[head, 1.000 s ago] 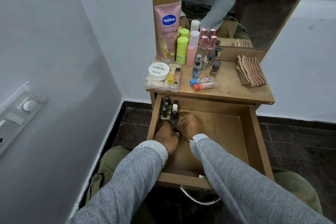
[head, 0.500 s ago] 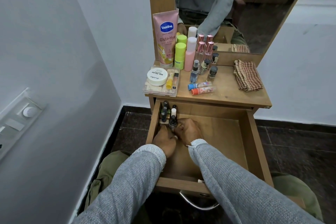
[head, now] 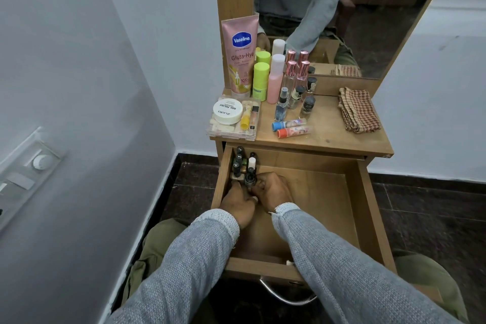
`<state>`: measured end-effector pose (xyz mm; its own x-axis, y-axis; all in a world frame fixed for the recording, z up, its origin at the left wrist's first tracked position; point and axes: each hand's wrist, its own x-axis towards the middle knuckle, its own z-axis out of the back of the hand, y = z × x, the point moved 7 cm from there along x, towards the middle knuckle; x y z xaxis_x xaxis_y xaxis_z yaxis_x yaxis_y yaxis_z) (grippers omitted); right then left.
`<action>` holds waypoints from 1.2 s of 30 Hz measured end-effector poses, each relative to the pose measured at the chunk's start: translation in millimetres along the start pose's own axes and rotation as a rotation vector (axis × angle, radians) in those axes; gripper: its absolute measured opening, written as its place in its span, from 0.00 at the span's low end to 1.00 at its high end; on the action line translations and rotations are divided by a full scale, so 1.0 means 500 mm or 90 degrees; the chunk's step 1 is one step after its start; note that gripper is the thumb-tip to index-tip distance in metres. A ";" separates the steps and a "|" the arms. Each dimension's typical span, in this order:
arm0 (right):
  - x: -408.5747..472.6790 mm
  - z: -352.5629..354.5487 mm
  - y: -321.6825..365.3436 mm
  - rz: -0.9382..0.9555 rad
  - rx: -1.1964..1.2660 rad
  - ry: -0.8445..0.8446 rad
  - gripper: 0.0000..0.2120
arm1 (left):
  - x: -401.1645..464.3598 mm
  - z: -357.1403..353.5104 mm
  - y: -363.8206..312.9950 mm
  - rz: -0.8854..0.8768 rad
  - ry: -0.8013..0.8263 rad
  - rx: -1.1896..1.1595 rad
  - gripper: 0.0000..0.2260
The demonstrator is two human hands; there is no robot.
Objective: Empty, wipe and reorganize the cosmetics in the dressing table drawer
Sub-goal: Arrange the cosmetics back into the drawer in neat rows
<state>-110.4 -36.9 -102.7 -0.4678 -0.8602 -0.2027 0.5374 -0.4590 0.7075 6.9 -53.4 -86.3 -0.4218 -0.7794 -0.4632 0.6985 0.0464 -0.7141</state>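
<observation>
The dressing table's drawer [head: 368, 208] stands pulled out, its wooden floor mostly bare. Several small nail polish bottles [head: 240, 163] stand packed in its back left corner. My right hand [head: 273, 191] curls its fingers round the nearest dark bottle [head: 249, 179] in that group. My left hand [head: 238, 205] lies just left of it, knuckles up, fingertips reaching the bottles' bases and hidden from me. On the tabletop [head: 328, 139] stand a pink Vaseline tube [head: 240, 55], green and pink bottles, small perfume bottles, two lying lip balm tubes [head: 292, 127] and a clear box [head: 232, 123] with a white jar.
A folded checked cloth [head: 357, 110] lies at the right of the tabletop. The mirror [head: 342, 13] rises behind the cosmetics. A grey wall with a switch panel [head: 29, 168] closes in on the left. The drawer's metal handle [head: 286, 297] is near my lap.
Both hands stay at the nail polish bottles in the drawer's back left corner, shifting only slightly. Nothing on the tabletop has moved.
</observation>
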 end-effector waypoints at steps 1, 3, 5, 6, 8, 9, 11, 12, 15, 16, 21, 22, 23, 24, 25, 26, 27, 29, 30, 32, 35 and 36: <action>0.000 0.001 -0.001 -0.010 -0.005 0.008 0.04 | -0.001 0.001 0.002 -0.001 0.006 -0.001 0.21; -0.003 0.012 -0.005 -0.032 -0.010 0.023 0.04 | -0.008 0.004 0.003 -0.016 0.021 -0.008 0.19; -0.014 0.046 -0.003 -0.032 -0.017 0.009 0.09 | -0.021 0.008 -0.004 -0.052 0.047 -0.022 0.19; -0.020 0.073 0.005 -0.001 -0.043 -0.019 0.09 | -0.028 0.010 -0.010 -0.073 0.061 -0.023 0.19; -0.037 0.140 0.039 0.120 -0.132 -0.113 0.05 | -0.043 0.017 -0.025 -0.102 0.076 -0.027 0.16; -0.047 0.176 0.063 0.183 -0.159 -0.163 0.04 | -0.048 0.024 -0.033 -0.111 0.072 -0.048 0.15; -0.055 0.239 0.102 0.279 -0.179 -0.239 0.04 | -0.056 0.038 -0.051 -0.133 0.051 -0.098 0.11; -0.052 0.266 0.117 0.309 -0.192 -0.267 0.06 | -0.058 0.046 -0.063 -0.149 0.034 -0.110 0.09; -0.017 0.304 0.140 0.352 -0.283 -0.268 0.13 | -0.061 0.069 -0.090 -0.188 -0.015 -0.140 0.07; -0.006 0.301 0.142 0.366 -0.319 -0.245 0.14 | -0.062 0.073 -0.096 -0.194 -0.019 -0.145 0.07; 0.010 0.269 0.143 0.406 -0.444 -0.185 0.16 | -0.055 0.079 -0.097 -0.205 -0.027 -0.124 0.05; 0.008 0.268 0.144 0.418 -0.449 -0.197 0.16 | -0.053 0.079 -0.093 -0.203 -0.029 -0.119 0.05; 0.006 0.266 0.144 0.429 -0.457 -0.204 0.15 | -0.051 0.078 -0.089 -0.200 -0.029 -0.115 0.05; 0.002 0.264 0.145 0.439 -0.469 -0.208 0.15 | -0.049 0.075 -0.087 -0.196 -0.029 -0.112 0.05; 0.000 0.263 0.144 0.449 -0.481 -0.208 0.14 | -0.048 0.072 -0.086 -0.194 -0.027 -0.113 0.05; -0.001 0.261 0.143 0.457 -0.491 -0.207 0.13 | -0.048 0.069 -0.086 -0.193 -0.025 -0.115 0.05; -0.002 0.260 0.144 0.463 -0.498 -0.204 0.13 | -0.047 0.065 -0.086 -0.191 -0.023 -0.119 0.05; -0.005 0.259 0.145 0.477 -0.502 -0.199 0.12 | -0.045 0.057 -0.087 -0.186 -0.015 -0.131 0.05; -0.011 0.260 0.147 0.484 -0.483 -0.202 0.12 | -0.044 0.052 -0.087 -0.184 -0.010 -0.135 0.05; -0.036 0.276 0.154 0.482 -0.336 -0.237 0.11 | -0.042 0.045 -0.090 -0.187 -0.010 -0.139 0.05; -0.084 0.296 0.133 0.382 0.023 -0.265 0.09 | -0.039 0.043 -0.093 -0.203 -0.046 -0.125 0.05; -0.093 0.287 0.116 0.326 0.125 -0.237 0.09 | -0.039 0.043 -0.094 -0.214 -0.065 -0.102 0.05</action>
<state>-158.3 8.1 44.8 -0.4176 -0.8089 0.4139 0.6351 0.0659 0.7696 -5.2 -54.0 -32.4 -0.5470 -0.8253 -0.1403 0.4276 -0.1314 -0.8944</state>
